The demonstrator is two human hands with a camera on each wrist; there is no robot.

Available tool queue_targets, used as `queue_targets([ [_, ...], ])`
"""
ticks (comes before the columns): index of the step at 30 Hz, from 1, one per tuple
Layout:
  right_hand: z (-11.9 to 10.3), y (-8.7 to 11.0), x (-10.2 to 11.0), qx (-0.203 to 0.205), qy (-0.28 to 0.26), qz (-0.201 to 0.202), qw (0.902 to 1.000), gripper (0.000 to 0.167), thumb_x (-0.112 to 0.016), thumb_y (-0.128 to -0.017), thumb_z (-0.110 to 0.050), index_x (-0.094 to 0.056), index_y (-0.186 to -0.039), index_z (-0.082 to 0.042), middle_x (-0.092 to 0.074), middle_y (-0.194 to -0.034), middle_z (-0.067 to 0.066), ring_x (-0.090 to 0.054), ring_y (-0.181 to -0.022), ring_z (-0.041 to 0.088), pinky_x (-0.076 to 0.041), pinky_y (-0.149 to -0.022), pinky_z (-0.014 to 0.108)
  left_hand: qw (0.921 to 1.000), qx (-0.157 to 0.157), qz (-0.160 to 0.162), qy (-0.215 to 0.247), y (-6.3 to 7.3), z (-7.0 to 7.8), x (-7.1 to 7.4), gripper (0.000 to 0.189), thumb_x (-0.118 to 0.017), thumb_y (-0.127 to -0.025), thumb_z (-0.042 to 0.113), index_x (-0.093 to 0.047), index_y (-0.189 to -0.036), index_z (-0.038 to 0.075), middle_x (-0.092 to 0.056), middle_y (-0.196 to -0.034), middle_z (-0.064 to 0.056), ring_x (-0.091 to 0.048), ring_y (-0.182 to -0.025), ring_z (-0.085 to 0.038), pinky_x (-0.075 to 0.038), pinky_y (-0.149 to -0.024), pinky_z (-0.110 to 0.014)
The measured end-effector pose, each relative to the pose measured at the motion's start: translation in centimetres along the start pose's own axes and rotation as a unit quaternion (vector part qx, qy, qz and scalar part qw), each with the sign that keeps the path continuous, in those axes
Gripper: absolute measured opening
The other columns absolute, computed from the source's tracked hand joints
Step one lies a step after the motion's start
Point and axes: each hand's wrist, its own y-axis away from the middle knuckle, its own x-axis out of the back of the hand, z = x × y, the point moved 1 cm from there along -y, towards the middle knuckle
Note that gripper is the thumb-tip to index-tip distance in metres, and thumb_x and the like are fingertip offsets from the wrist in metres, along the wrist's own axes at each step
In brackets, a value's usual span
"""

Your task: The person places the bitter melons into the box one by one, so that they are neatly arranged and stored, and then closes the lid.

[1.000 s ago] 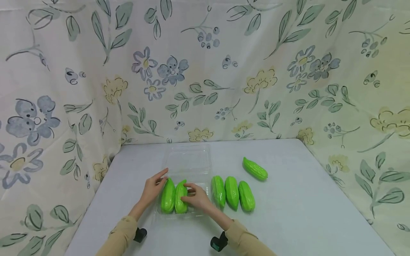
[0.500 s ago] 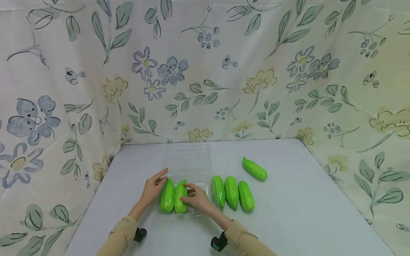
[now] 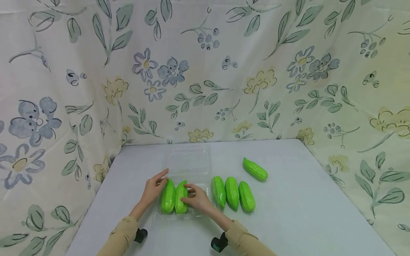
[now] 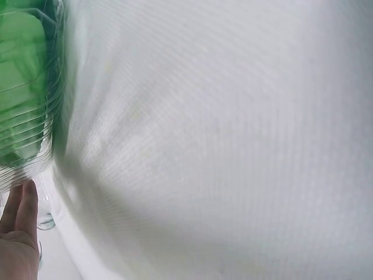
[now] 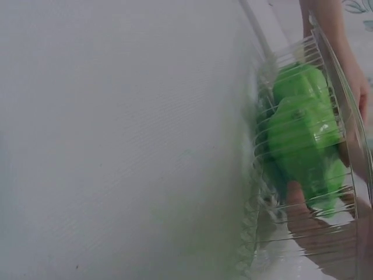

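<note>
A clear plastic clamshell box [image 3: 199, 215] lies on the table, its lid [image 3: 189, 161] folded back away from me. Two bright green bitter melons sit side by side in its left half. My right hand [image 3: 198, 199] pinches the right one [image 3: 180, 202] between thumb and fingers; through the ribbed wall in the right wrist view, the thumb [image 5: 295, 195] shows against it. My left hand [image 3: 151, 191] is at the box's left rim, fingertips near the top of the left bitter melon [image 3: 168, 199]. In the left wrist view its straight fingers [image 4: 26, 210] touch the box wall.
Right of the box, three more bitter melons [image 3: 232, 192] lie in a row. Another bitter melon [image 3: 255, 169] lies slanted behind them. A floral curtain [image 3: 205, 71] hangs behind and beside the white table [image 3: 294, 213].
</note>
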Motion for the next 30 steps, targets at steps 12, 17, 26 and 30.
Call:
queue_targets([
  [12,0.19,-0.13,0.36,0.003,-0.005,-0.007,1.0,0.054,-0.071,-0.084,-0.017,-0.052,-0.133,-0.003,-0.06,-0.118,0.027,-0.062,-0.105,0.042,-0.057,-0.081,0.047,0.9999,0.009,-0.004,-0.003,-0.08,0.28,0.0,0.038,-0.055,-0.093,-0.001,-0.054,-0.131,-0.003,-0.054,-0.132,-0.026,-0.065,-0.102,-0.04,-0.057,-0.079,-0.03],
  [17,0.11,-0.12,0.47,0.003,-0.007,-0.008,0.9999,0.054,-0.07,-0.085,-0.017,-0.052,-0.133,-0.004,-0.06,-0.119,0.027,-0.062,-0.105,0.042,-0.058,-0.08,0.045,1.0,0.008,-0.006,0.001,-0.09,0.14,0.01,0.038,-0.055,-0.093,-0.001,-0.054,-0.131,-0.004,-0.053,-0.133,-0.026,-0.064,-0.103,-0.041,-0.057,-0.081,-0.033],
  [26,0.18,-0.09,0.52,0.014,-0.007,-0.003,0.9999,0.053,-0.07,-0.085,-0.021,-0.053,-0.133,-0.004,-0.06,-0.118,0.029,-0.061,-0.104,0.044,-0.058,-0.078,0.045,1.0,-0.003,-0.007,-0.001,0.01,-0.01,0.1,0.038,-0.055,-0.093,-0.001,-0.053,-0.131,-0.004,-0.052,-0.133,-0.026,-0.064,-0.102,-0.041,-0.057,-0.078,-0.03],
  [30,0.26,0.09,0.78,0.039,0.009,0.003,0.9992,0.055,-0.07,-0.086,-0.028,-0.053,-0.132,-0.004,-0.059,-0.117,0.03,-0.063,-0.101,0.043,-0.059,-0.075,0.04,1.0,-0.006,-0.007,-0.004,0.06,0.02,0.12,0.038,-0.055,-0.092,-0.002,-0.054,-0.13,-0.005,-0.053,-0.132,-0.027,-0.064,-0.102,-0.041,-0.056,-0.075,-0.024],
])
